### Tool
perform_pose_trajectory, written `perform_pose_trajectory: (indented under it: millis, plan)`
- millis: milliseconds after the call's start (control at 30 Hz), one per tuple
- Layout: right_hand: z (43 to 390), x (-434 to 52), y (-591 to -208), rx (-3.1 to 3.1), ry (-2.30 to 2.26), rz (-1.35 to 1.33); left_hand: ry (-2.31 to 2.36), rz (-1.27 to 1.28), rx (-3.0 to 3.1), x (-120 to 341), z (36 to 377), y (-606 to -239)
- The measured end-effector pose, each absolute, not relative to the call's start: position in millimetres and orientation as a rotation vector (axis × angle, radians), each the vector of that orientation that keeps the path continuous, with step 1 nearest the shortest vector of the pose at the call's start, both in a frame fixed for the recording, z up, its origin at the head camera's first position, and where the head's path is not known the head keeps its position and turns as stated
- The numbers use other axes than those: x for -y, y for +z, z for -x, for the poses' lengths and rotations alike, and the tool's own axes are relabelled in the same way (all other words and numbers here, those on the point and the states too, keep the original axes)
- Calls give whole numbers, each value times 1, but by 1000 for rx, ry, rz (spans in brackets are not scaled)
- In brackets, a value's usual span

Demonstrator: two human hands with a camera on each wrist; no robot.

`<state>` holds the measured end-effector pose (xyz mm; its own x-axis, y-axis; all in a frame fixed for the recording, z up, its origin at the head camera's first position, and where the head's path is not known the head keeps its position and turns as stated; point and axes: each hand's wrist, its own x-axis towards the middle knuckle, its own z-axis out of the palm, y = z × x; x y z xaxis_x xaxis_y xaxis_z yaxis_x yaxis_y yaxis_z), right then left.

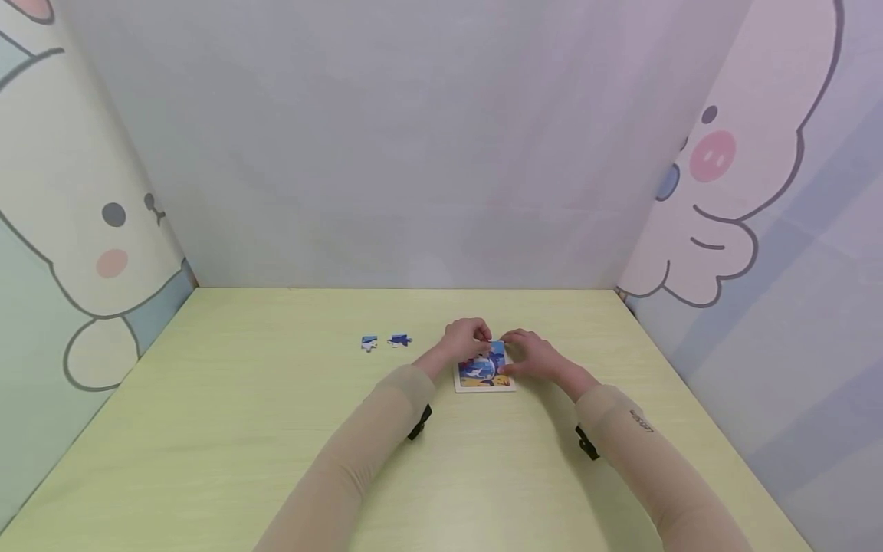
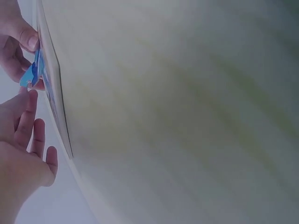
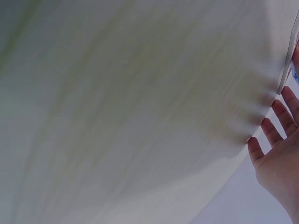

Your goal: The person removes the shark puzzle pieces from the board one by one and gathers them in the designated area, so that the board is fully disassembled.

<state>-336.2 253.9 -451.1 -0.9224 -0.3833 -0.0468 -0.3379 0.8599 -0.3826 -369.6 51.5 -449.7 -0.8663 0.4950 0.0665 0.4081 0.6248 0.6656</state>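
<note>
While both hands meet over the puzzle board (image 1: 485,381), the left hand (image 1: 467,338) pinches a thin, light puzzle piece (image 1: 497,347) by its edges; the right hand's (image 1: 530,353) fingers rest loosely.

pale green table (image 1: 207,429), cartoon-animal walls (image 1: 83,230)

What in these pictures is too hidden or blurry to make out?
- Puzzle board: head view, picture too small; far edge hidden by both hands.
- Two loose pieces: head view, shapes too small.
- Right hand: right wrist view, cut off by the edge.
- Table: wrist views, blurred.
</note>
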Motion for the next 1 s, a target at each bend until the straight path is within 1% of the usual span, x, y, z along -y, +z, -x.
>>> perform_pose_trajectory:
  millis: [400,733,1000]
  plan:
    - [336,-250,-450,-2914,-557,564,1029,-774,-2740,-49,367,-444]
    - [339,-250,-453,-2916,-514,558,1010,-712,-2788,-43,368,-438]
    - [338,-252,-453,-2915,-525,545,1158,-764,-2692,-30,369,-430]
